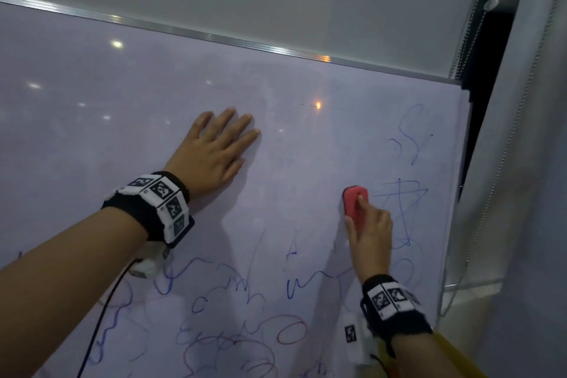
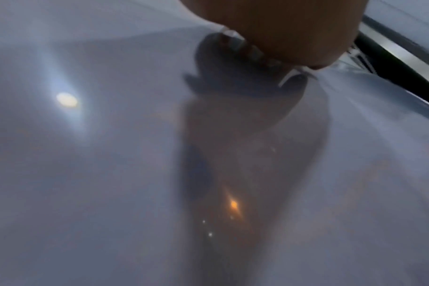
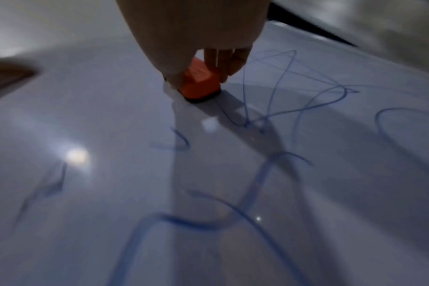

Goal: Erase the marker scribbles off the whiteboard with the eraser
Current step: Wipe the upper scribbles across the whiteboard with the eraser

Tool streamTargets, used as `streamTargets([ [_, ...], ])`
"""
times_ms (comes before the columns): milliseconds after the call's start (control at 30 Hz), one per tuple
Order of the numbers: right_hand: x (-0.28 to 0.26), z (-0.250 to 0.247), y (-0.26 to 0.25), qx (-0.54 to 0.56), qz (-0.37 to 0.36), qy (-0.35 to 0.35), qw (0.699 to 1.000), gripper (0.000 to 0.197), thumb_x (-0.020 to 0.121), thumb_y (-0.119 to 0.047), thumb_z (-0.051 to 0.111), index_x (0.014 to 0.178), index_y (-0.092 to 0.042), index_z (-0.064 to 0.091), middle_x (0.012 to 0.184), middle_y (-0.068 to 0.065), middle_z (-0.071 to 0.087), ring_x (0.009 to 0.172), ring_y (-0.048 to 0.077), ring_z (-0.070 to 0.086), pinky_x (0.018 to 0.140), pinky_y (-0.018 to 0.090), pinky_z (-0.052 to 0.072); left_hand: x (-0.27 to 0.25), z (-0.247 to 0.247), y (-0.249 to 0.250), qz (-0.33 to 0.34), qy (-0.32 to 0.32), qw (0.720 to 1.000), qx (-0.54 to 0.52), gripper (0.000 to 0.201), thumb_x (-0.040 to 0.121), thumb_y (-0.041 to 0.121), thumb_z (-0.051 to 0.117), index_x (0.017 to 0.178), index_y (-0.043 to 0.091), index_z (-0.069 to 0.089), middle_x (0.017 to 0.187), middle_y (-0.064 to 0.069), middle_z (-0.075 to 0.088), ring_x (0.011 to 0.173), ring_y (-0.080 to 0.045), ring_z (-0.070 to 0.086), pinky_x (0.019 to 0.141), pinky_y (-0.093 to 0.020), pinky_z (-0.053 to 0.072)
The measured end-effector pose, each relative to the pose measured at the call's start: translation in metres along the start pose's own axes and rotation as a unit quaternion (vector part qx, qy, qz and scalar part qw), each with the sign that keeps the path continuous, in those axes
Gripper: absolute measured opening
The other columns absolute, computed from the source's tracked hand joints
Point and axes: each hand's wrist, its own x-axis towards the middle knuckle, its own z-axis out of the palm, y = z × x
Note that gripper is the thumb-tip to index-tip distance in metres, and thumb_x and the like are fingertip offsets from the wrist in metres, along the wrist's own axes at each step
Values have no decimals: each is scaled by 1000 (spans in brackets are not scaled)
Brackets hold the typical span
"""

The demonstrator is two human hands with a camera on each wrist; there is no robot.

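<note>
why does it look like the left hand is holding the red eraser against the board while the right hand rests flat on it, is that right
Not quite: the hands are swapped. The right hand grips the red eraser against the whiteboard, beside the blue scribbles, while the left hand rests flat on it with fingers straight. The head view shows this.

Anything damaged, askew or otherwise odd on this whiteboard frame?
Nothing stands out. The right hand grips the red eraser against the whiteboard beside blue scribbles; the left hand rests flat on a bare patch. More scribbles remain lower down.
</note>
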Motion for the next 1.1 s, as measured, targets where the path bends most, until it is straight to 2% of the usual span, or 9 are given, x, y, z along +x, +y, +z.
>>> streamTargets([
  [100, 3, 3, -32, 42, 51, 21, 998, 45, 83, -22, 62, 125, -8, 51, 93, 23, 50, 82, 38, 51, 69, 45, 50, -16, -9, -19, -31, -13, 999, 12, 54, 94, 38, 31, 144, 15, 32, 149, -14, 32, 144, -24, 6, 111, -45, 10],
  [233, -39, 19, -83, 34, -125, -78, 989, 70, 64, -12, 81, 123, -18, 44, 87, 17, 58, 70, 31, 56, 55, 36, 50, -29, -16, -34, -36, -27, 999, 24, 55, 96, 41, 28, 143, 13, 32, 148, -17, 32, 140, -33, 17, 113, -44, 5],
  [333, -34, 16, -78, -1, -214, -131, 968, 74, 58, -18, 87, 119, -23, 45, 84, 12, 61, 67, 30, 58, 54, 33, 50, -50, -28, -47, -121, -34, 992, 16, 59, 98, 47, 20, 146, 14, 27, 151, -17, 26, 145, -21, -4, 115, -40, -7],
  [467, 23, -4, -64, 34, -17, -87, 995, 43, 87, -26, 61, 127, -15, 51, 102, 14, 51, 94, 34, 51, 75, 39, 45, -81, -42, -69, -163, -52, 985, 9, 65, 97, 53, 16, 149, 14, 20, 157, -9, 4, 144, -20, -12, 114, -40, -16],
  [600, 22, 9, -94, 47, 95, -5, 994, 49, 86, -18, 63, 131, -9, 45, 107, 24, 47, 95, 37, 48, 78, 47, 47, -84, -39, -67, -168, -45, 985, 19, 64, 95, 49, 21, 148, 14, 20, 156, -13, 13, 143, -18, -14, 113, -39, -18],
  [700, -39, 25, -115, 36, -76, -87, 993, 66, 69, -11, 79, 124, -17, 42, 89, 18, 56, 71, 32, 54, 55, 37, 50, -83, -39, -65, -185, -50, 981, 15, 65, 93, 48, 24, 149, 16, 19, 156, -13, 13, 143, -17, -15, 113, -38, -19],
  [800, -54, 16, -83, -7, -163, -142, 976, 75, 56, -11, 87, 118, -21, 45, 87, 14, 61, 68, 30, 57, 51, 35, 52, -83, -41, -65, -181, -66, 981, 2, 67, 92, 51, 24, 149, 16, 18, 157, -12, 11, 143, -17, -15, 112, -38, -21],
  [1000, 7, -8, -26, 31, 227, -16, 973, 48, 88, -15, 60, 132, -6, 42, 116, 26, 46, 108, 40, 45, 85, 44, 40, -65, -33, -29, -223, -39, 973, -47, 72, 89, 52, 28, 147, 10, 23, 154, -19, 13, 142, -16, -20, 109, -39, -25],
  [1100, -10, 0, -54, 34, 147, -39, 988, 51, 86, -14, 63, 131, -5, 42, 110, 23, 48, 100, 37, 48, 80, 42, 43, -40, -12, 20, -152, -48, 986, -51, 68, 89, 51, 27, 144, 11, 27, 154, -16, 14, 143, -21, -14, 111, -46, -21],
])
